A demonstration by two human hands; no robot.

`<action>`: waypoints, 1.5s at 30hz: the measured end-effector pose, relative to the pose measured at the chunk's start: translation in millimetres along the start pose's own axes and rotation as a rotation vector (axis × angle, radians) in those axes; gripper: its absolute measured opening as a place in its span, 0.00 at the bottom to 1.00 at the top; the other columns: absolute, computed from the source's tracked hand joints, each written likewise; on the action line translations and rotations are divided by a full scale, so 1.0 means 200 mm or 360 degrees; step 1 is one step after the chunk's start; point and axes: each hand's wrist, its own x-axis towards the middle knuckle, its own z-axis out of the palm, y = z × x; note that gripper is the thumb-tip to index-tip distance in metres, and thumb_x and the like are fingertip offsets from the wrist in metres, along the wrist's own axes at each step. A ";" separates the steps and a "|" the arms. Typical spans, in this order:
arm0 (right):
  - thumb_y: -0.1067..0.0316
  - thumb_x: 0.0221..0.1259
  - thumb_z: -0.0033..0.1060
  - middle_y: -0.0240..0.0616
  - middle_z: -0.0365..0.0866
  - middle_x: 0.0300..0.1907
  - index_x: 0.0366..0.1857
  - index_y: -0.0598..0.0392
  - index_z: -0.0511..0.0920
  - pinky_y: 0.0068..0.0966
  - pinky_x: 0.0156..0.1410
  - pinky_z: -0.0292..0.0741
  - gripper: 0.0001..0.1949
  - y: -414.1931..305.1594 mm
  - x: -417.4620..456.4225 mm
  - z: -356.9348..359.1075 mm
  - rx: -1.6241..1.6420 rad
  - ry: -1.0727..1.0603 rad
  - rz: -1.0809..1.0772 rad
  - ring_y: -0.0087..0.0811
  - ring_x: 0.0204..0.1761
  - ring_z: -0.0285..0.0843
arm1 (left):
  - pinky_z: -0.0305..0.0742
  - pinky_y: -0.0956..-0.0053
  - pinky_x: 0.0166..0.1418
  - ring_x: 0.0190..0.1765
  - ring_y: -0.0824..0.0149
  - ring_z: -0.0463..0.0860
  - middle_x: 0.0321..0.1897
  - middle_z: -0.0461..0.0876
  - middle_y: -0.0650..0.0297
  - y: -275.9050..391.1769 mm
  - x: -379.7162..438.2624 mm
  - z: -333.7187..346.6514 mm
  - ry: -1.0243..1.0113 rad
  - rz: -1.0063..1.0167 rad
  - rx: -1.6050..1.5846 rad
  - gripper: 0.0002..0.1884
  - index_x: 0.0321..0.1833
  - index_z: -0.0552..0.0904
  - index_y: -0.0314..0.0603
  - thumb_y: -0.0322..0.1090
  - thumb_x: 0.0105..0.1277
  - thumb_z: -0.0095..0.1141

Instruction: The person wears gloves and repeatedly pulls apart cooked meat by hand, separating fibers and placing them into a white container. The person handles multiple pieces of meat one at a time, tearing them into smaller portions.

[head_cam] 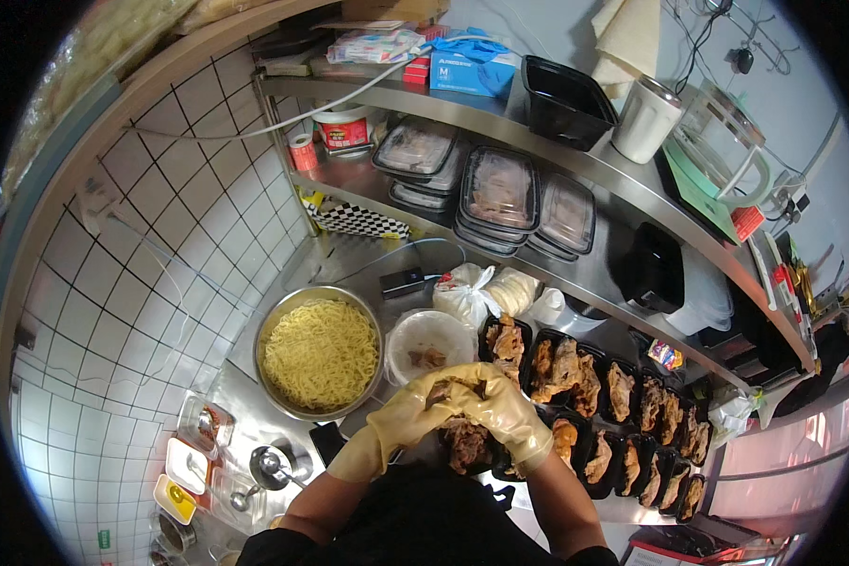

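Observation:
My left hand (421, 403) and my right hand (506, 407), both in yellowish rubber gloves, meet in front of me around a piece of dark cooked meat (442, 391), of which small parts show between the fingers. Below them more brown meat (465, 449) lies in a dark container. Just beyond my hands stands a white tub lined with clear plastic (403, 339), with some scraps in it. Several black plastic trays (564, 375) holding browned meat pieces stand in rows to the right. At the left is a large steel bowl (260, 368) full of yellow noodles (322, 354).
A steel shelf (410, 223) over the worktop carries stacked lidded containers (499, 191). Tied plastic bags (463, 290) and a black box (402, 282) lie under it. Small containers (186, 465) and a ladle (271, 463) stand at the lower left, near the tiled wall.

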 end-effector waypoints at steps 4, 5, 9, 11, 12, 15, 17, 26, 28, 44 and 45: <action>0.71 0.89 0.72 0.35 0.97 0.62 0.74 0.64 0.88 0.26 0.69 0.88 0.18 0.05 -0.01 0.01 0.0040 0.0103 0.0282 0.23 0.59 0.92 | 0.84 0.66 0.81 0.73 0.68 0.88 0.75 0.88 0.60 0.01 -0.01 0.01 0.0015 -0.0190 -0.0176 0.35 0.89 0.76 0.35 0.28 0.83 0.73; 0.71 0.88 0.72 0.36 0.97 0.63 0.74 0.64 0.88 0.26 0.70 0.88 0.18 0.11 -0.02 -0.04 0.0048 0.0051 0.0213 0.24 0.60 0.92 | 0.85 0.65 0.81 0.73 0.67 0.88 0.75 0.88 0.60 0.07 -0.02 0.04 0.0009 -0.0282 -0.0290 0.36 0.90 0.75 0.35 0.29 0.82 0.74; 0.72 0.89 0.71 0.39 0.98 0.65 0.76 0.64 0.86 0.28 0.72 0.88 0.19 0.14 -0.06 -0.08 0.0080 -0.0015 0.0030 0.26 0.62 0.93 | 0.85 0.62 0.81 0.75 0.66 0.87 0.77 0.86 0.59 0.20 -0.10 0.07 0.0032 -0.0558 -0.1057 0.42 0.93 0.72 0.37 0.34 0.80 0.77; 0.72 0.90 0.70 0.41 0.98 0.66 0.77 0.65 0.86 0.29 0.72 0.89 0.20 0.14 -0.10 -0.07 0.0097 0.0054 -0.0022 0.27 0.62 0.94 | 0.82 0.63 0.83 0.77 0.65 0.86 0.81 0.84 0.58 0.13 -0.14 0.05 0.0031 -0.0566 -0.1107 0.44 0.95 0.70 0.38 0.39 0.81 0.76; 0.71 0.90 0.69 0.43 0.98 0.66 0.78 0.65 0.86 0.30 0.73 0.88 0.20 0.13 -0.11 -0.07 0.0101 0.0031 -0.0021 0.29 0.64 0.95 | 0.81 0.63 0.84 0.77 0.64 0.86 0.82 0.84 0.58 0.13 -0.15 0.05 -0.0008 -0.0576 -0.1101 0.44 0.96 0.69 0.38 0.39 0.82 0.75; 0.75 0.87 0.72 0.42 0.97 0.68 0.80 0.63 0.85 0.29 0.76 0.88 0.23 0.15 -0.10 -0.10 0.0068 -0.0018 0.0031 0.30 0.67 0.94 | 0.80 0.63 0.84 0.77 0.63 0.87 0.82 0.85 0.58 0.21 -0.09 0.06 -0.0054 -0.0410 -0.0611 0.39 0.94 0.72 0.38 0.38 0.85 0.74; 0.79 0.84 0.71 0.41 0.97 0.68 0.82 0.62 0.85 0.28 0.76 0.87 0.25 0.11 -0.10 -0.07 -0.0008 0.0149 -0.0066 0.30 0.68 0.94 | 0.81 0.63 0.83 0.76 0.62 0.88 0.79 0.88 0.57 0.19 -0.05 0.07 0.0019 -0.0223 -0.0193 0.33 0.88 0.79 0.37 0.37 0.85 0.74; 0.82 0.83 0.62 0.40 0.93 0.65 0.86 0.64 0.79 0.24 0.71 0.85 0.29 0.03 -0.10 0.08 -0.0135 0.0625 -0.0061 0.23 0.62 0.89 | 0.82 0.52 0.81 0.70 0.42 0.91 0.71 0.91 0.45 0.15 0.00 0.04 0.0530 0.0233 0.1028 0.22 0.74 0.92 0.38 0.31 0.79 0.74; 0.81 0.83 0.65 0.38 0.93 0.63 0.84 0.64 0.81 0.23 0.69 0.85 0.27 0.01 -0.09 0.11 -0.0142 0.0635 -0.0118 0.22 0.60 0.88 | 0.86 0.51 0.76 0.68 0.41 0.91 0.66 0.93 0.46 0.19 -0.01 0.06 0.0677 0.0298 0.1161 0.24 0.74 0.92 0.39 0.33 0.77 0.76; 0.68 0.80 0.75 0.49 0.90 0.42 0.70 0.55 0.87 0.33 0.55 0.87 0.19 -0.09 0.16 0.19 -0.0895 0.0511 -0.0131 0.33 0.44 0.90 | 0.91 0.49 0.64 0.62 0.37 0.93 0.65 0.91 0.47 0.24 -0.02 0.02 0.0845 0.0376 0.1578 0.27 0.73 0.92 0.44 0.28 0.69 0.69; 0.67 0.80 0.74 0.53 0.91 0.43 0.70 0.55 0.87 0.34 0.56 0.88 0.19 -0.05 0.17 0.18 -0.1000 0.0518 -0.0173 0.37 0.44 0.93 | 0.91 0.49 0.63 0.61 0.37 0.93 0.65 0.90 0.47 0.25 -0.02 0.03 0.0856 0.0358 0.1591 0.27 0.72 0.92 0.44 0.28 0.68 0.70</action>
